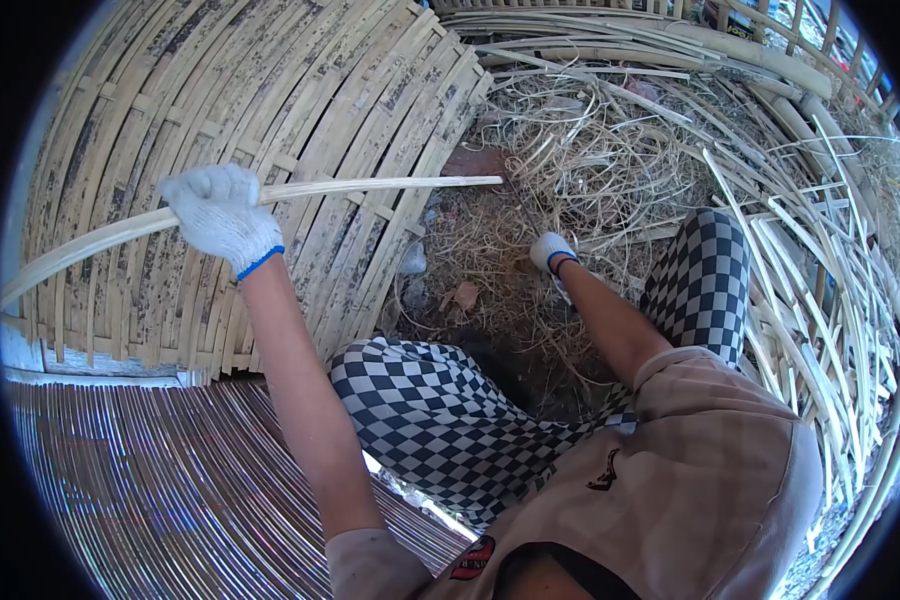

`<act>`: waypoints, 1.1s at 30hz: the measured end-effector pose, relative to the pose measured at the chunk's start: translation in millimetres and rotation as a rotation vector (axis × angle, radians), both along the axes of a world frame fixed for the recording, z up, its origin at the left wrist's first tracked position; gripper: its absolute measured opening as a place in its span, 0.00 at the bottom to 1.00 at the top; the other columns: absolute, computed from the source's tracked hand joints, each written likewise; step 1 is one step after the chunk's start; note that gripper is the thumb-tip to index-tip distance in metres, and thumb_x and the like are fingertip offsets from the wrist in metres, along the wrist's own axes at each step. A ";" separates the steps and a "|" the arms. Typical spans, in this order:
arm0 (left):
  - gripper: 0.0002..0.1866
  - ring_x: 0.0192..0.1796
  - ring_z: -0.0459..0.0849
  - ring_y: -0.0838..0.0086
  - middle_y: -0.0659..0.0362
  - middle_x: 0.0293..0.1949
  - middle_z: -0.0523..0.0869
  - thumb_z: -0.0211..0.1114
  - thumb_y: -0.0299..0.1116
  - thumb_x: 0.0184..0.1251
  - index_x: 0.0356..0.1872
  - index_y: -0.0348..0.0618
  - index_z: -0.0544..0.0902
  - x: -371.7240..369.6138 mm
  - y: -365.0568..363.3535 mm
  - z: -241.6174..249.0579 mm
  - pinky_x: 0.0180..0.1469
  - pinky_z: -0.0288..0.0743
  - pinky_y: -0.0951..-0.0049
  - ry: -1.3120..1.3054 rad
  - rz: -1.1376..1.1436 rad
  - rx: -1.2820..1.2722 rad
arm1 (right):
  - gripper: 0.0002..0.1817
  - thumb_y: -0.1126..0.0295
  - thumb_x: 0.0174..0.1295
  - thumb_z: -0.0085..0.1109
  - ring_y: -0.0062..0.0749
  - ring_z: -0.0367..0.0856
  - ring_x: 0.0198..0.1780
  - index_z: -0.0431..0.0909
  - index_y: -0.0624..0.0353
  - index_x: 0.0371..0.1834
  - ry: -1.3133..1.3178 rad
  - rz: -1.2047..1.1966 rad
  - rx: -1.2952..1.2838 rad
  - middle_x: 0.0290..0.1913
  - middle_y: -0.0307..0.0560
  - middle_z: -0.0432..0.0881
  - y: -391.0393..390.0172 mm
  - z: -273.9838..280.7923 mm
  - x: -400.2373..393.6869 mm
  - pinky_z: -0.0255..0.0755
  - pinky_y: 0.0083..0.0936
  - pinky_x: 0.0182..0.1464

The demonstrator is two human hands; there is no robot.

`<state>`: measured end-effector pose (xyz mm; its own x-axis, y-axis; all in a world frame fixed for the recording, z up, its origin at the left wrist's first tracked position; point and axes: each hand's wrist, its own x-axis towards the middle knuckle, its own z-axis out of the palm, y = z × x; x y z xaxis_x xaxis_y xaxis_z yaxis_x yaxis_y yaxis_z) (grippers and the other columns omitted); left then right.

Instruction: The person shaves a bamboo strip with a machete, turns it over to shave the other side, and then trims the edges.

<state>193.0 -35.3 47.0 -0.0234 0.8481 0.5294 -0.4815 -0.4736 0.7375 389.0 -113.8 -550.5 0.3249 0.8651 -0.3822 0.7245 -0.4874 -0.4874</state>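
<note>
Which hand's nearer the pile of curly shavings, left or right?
Right. The right hand is beside the near edge of the pile of shavings; the left hand is farther left, gripping a pale strip against the slatted panel.

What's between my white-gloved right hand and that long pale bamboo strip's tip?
In the head view, brown ground with thin tan shavings lies between right hand and strip.

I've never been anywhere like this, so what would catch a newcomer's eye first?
The pale bamboo strip gripped in the gloved left hand, above the slatted bamboo panel at upper left. Next, the checkered trousers near the centre, then the tangled shavings at upper centre-right.
</note>
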 end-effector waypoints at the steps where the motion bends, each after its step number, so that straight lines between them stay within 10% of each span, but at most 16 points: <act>1: 0.25 0.14 0.54 0.81 0.69 0.15 0.60 0.58 0.45 0.79 0.18 0.59 0.61 -1.8 3.0 -0.5 0.17 0.45 0.76 0.007 -0.059 0.016 | 0.16 0.63 0.69 0.56 0.52 0.90 0.53 0.91 0.56 0.49 -0.129 0.153 0.004 0.51 0.59 0.90 5.9 -15.4 6.8 0.84 0.43 0.54; 3: 0.26 0.14 0.53 0.82 0.69 0.14 0.60 0.57 0.49 0.80 0.18 0.59 0.61 -1.8 5.9 -1.9 0.16 0.44 0.76 0.010 -0.022 0.014 | 0.16 0.63 0.69 0.56 0.52 0.91 0.47 0.91 0.58 0.46 -0.384 0.466 0.001 0.45 0.58 0.91 5.5 -27.2 15.0 0.86 0.42 0.47; 4: 0.27 0.13 0.52 0.82 0.69 0.14 0.60 0.57 0.51 0.81 0.18 0.59 0.62 -1.5 3.6 -2.1 0.16 0.43 0.76 0.007 -0.002 0.011 | 0.16 0.63 0.70 0.55 0.52 0.92 0.42 0.91 0.59 0.41 -0.297 0.478 0.055 0.41 0.57 0.92 -18.1 75.7 3.6 0.86 0.43 0.43; 8: 0.30 0.14 0.53 0.81 0.68 0.15 0.62 0.46 0.66 0.81 0.23 0.56 0.66 -2.8 -8.3 -1.8 0.16 0.43 0.76 -0.051 -0.081 0.023 | 0.19 0.55 0.71 0.62 0.40 0.88 0.25 0.81 0.65 0.40 0.767 -0.367 -0.111 0.29 0.48 0.89 -34.8 165.7 -7.7 0.81 0.35 0.26; 16: 0.35 0.19 0.63 0.74 0.60 0.19 0.67 0.40 0.69 0.81 0.29 0.46 0.69 5.2 -5.8 -3.8 0.21 0.63 0.71 -0.058 0.105 0.118 | 0.19 0.51 0.73 0.64 0.31 0.85 0.26 0.78 0.58 0.46 1.577 -0.629 0.135 0.29 0.43 0.85 -61.5 178.6 -39.2 0.76 0.31 0.21; 23: 0.20 0.25 0.68 0.72 0.60 0.25 0.69 0.50 0.49 0.84 0.33 0.45 0.68 10.9 -9.0 -8.2 0.31 0.72 0.65 0.052 0.037 0.204 | 0.23 0.56 0.65 0.65 0.42 0.88 0.32 0.81 0.71 0.45 1.058 -0.589 0.205 0.40 0.58 0.89 -91.9 191.5 -64.5 0.82 0.40 0.36; 24: 0.18 0.26 0.68 0.72 0.60 0.26 0.69 0.52 0.46 0.83 0.34 0.45 0.67 10.9 -9.6 -10.3 0.32 0.72 0.65 0.104 0.007 0.228 | 0.14 0.65 0.66 0.63 0.40 0.82 0.21 0.78 0.69 0.36 0.880 -0.647 0.296 0.23 0.49 0.81 -89.5 197.4 -62.8 0.79 0.35 0.23; 27: 0.12 0.27 0.69 0.73 0.61 0.26 0.67 0.54 0.36 0.82 0.35 0.45 0.67 13.7 -11.6 -15.0 0.34 0.73 0.66 0.212 -0.061 0.333 | 0.20 0.61 0.64 0.65 0.41 0.83 0.22 0.77 0.73 0.41 0.748 -0.579 0.202 0.23 0.50 0.80 -100.9 235.0 -50.0 0.79 0.38 0.25; 33: 0.09 0.28 0.67 0.73 0.62 0.26 0.66 0.54 0.29 0.81 0.36 0.45 0.67 20.9 -23.6 -15.0 0.36 0.73 0.66 0.287 -0.083 0.375 | 0.32 0.49 0.65 0.63 0.62 0.87 0.53 0.76 0.66 0.60 0.473 -0.430 0.423 0.49 0.67 0.87 -121.8 258.7 -64.8 0.80 0.44 0.59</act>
